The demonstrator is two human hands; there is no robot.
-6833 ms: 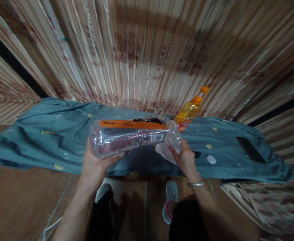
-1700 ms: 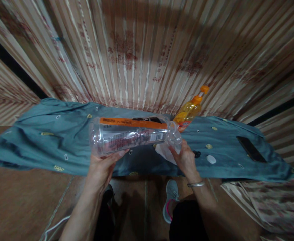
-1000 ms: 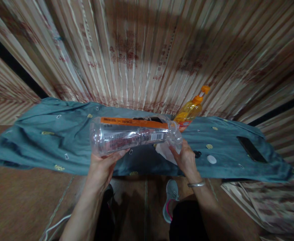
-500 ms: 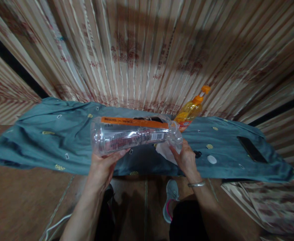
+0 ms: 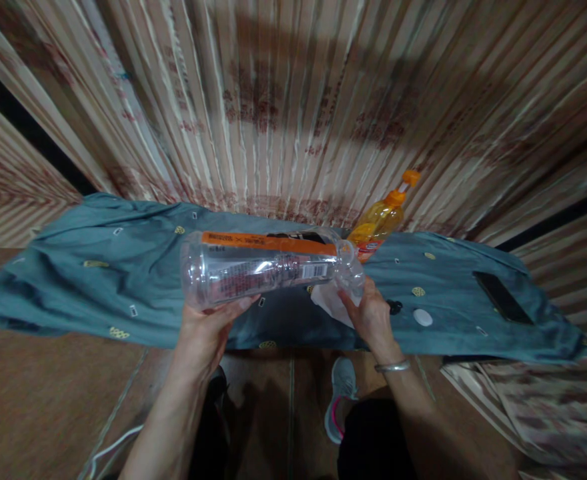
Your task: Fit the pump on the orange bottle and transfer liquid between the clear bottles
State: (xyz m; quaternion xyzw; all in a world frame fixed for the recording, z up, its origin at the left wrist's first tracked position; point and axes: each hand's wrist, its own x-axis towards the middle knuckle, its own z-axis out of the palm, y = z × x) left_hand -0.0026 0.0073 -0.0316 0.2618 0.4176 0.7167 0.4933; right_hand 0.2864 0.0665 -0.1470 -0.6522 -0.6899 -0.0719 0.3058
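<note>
A large clear plastic bottle (image 5: 273,263) with a silver, orange and black label lies on its side in the air over the cloth. My left hand (image 5: 218,323) supports its base end from below, thumb along the underside. At the narrow right end, my right hand (image 5: 368,307) is closed on a crumpled-looking clear plastic piece (image 5: 353,270); whether this is part of the bottle I cannot tell. Some thin white material (image 5: 329,303) hangs beneath, beside my right thumb. Just behind stands a dish soap bottle (image 5: 376,230) with yellow liquid and a raised orange cap.
A teal patterned cloth (image 5: 138,267) covers the long surface. Right of my hand lie a small black item (image 5: 395,307), a white disc (image 5: 422,317) and a dark phone (image 5: 502,297). Pleated patterned curtain (image 5: 283,120) hangs close behind; a white cable (image 5: 116,443) crosses the floor.
</note>
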